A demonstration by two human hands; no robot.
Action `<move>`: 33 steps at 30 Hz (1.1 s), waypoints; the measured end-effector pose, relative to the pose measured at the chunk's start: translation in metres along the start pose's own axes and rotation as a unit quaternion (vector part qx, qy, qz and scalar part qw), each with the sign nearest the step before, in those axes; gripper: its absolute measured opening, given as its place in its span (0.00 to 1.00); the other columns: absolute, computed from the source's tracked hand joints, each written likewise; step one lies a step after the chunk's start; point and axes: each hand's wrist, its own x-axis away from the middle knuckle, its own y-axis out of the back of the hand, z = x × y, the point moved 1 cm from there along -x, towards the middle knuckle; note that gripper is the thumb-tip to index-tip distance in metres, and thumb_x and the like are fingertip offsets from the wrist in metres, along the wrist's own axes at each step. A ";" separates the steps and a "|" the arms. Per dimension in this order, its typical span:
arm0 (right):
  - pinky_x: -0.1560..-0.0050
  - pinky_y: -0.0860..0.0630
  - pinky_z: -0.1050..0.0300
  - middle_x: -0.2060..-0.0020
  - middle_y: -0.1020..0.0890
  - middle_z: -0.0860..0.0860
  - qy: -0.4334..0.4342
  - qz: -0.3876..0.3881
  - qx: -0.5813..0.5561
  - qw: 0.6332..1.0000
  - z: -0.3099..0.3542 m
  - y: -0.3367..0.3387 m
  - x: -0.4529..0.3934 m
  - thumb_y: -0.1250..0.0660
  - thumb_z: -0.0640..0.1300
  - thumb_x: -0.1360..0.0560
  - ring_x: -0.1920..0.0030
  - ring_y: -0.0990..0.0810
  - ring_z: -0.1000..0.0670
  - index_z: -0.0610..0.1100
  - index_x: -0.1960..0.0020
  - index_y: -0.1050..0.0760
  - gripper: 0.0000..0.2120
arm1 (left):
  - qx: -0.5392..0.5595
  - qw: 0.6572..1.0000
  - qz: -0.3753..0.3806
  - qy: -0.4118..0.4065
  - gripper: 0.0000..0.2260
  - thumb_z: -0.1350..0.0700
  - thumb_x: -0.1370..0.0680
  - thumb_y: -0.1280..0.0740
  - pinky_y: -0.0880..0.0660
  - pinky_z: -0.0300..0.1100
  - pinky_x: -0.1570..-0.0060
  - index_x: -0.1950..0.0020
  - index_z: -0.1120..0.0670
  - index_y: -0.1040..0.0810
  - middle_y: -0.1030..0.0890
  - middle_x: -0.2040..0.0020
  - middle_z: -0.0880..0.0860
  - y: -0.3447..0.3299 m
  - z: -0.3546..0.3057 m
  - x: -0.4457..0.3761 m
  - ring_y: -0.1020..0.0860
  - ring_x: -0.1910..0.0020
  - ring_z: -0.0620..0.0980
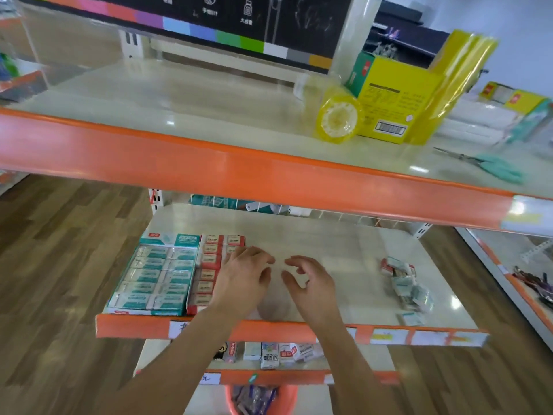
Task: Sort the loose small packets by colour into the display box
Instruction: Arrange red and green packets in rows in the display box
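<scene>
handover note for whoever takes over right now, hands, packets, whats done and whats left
Left hand: open, empty, over the right edge of the red packet rows.
Right hand: open, fingers curled, empty, above bare shelf.
Display box: teal packets fill the left side, red packets the right column.
Left to do: loose pile of teal and red packets on the shelf's right side, one stray teal packet near the front edge.

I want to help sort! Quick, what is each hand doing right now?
Left hand: open, flat beside the red packets, holding nothing.
Right hand: open, fingers curled, holding nothing.
</scene>
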 end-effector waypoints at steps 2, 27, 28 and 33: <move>0.54 0.31 0.68 0.49 0.20 0.61 -0.017 -0.008 0.006 1.000 -0.009 0.010 0.004 0.27 0.45 0.27 0.54 0.24 0.61 0.52 0.44 0.20 0.12 | -0.001 1.000 0.017 -0.011 0.09 0.58 0.28 0.32 0.24 0.49 0.47 0.49 0.50 0.19 0.19 0.50 0.47 -0.009 -0.011 -0.003 0.24 0.46 0.51; 0.46 0.25 0.55 0.41 0.24 0.57 -0.213 -0.106 0.014 0.971 -0.096 0.123 0.060 0.30 0.46 0.24 0.47 0.24 0.55 0.51 0.32 0.28 0.21 | 0.036 0.972 0.206 -0.107 0.16 0.54 0.23 0.38 0.29 0.45 0.42 0.36 0.48 0.25 0.24 0.38 0.47 -0.108 -0.131 -0.009 0.29 0.39 0.50; 0.45 0.24 0.55 0.42 0.25 0.57 -0.218 -0.108 0.015 0.970 -0.099 0.126 0.061 0.30 0.46 0.24 0.47 0.24 0.56 0.51 0.33 0.28 0.21 | 0.035 0.970 0.213 -0.110 0.16 0.54 0.23 0.38 0.29 0.46 0.42 0.36 0.48 0.25 0.24 0.38 0.47 -0.112 -0.134 -0.009 0.29 0.39 0.50; 0.47 0.21 0.54 0.39 0.28 0.56 -0.227 -0.131 0.025 0.965 -0.113 0.143 0.065 0.31 0.45 0.24 0.47 0.23 0.56 0.50 0.33 0.28 0.21 | 0.042 0.963 0.238 -0.119 0.15 0.51 0.22 0.39 0.29 0.44 0.42 0.36 0.48 0.25 0.25 0.37 0.46 -0.133 -0.151 -0.009 0.30 0.39 0.50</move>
